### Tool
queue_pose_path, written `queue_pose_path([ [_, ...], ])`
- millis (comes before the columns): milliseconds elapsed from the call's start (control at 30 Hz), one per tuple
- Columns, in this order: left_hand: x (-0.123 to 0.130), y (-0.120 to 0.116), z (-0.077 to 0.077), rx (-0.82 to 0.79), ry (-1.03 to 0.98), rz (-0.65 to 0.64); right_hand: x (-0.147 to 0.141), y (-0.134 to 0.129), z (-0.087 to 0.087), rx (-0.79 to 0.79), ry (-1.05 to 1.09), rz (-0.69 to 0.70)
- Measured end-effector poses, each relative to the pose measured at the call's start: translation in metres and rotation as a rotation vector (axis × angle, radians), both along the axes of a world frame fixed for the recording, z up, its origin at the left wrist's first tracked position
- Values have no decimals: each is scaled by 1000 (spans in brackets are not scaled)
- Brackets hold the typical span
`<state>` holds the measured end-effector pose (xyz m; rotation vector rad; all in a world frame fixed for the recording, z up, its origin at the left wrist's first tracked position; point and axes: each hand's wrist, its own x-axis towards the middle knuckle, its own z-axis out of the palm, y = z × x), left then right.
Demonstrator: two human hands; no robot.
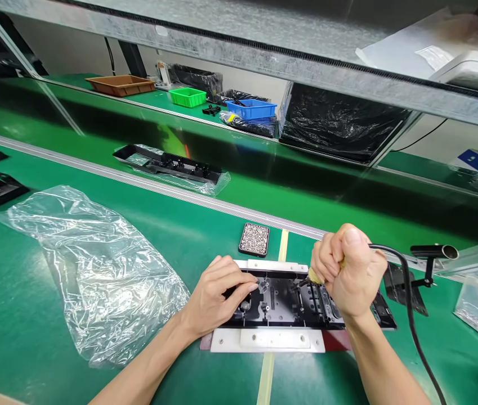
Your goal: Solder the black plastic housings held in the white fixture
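Observation:
My right hand is closed in a fist round a corded soldering iron with a yellow grip. The iron's dark tip points down and left at a long black plastic housing. My left hand rests over the housing's left part, thumb and forefinger pinched together; whatever lies between them is too small to make out. White fixture blocks hold the housing along its near and far sides. Behind it lies a small black tray full of speckled small pieces.
A crumpled clear plastic bag covers the bench on the left. Another black housing lies on clear film beyond the metal rail. A tube-shaped iron holder stands at right; the black cord hangs by my right forearm. A metal shelf crosses overhead.

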<state>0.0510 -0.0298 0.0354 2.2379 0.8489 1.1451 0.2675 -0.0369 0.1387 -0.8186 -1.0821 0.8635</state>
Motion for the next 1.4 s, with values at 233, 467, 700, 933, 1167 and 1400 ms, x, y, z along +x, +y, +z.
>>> queue_pose_path([
  [233, -4, -3, 1, -11, -7, 12, -6, 0, 2, 6, -3, 14],
  [467, -7, -2, -1, -5, -11, 8, -11, -1, 0, 6, 6, 17],
  [700, -9, -1, -3, -11, -3, 3, -11, -1, -2, -6, 23, 26],
  [933, -9, -2, -3, -20, -1, 1, -10, 0, -2, 17, 2, 15],
  [1167, -8, -2, -3, -33, 5, -4, -8, -2, -3, 3, 7, 20],
  [1400, -4, -2, -5, -25, 7, -2, -6, -3, -3, 2, -4, 27],
])
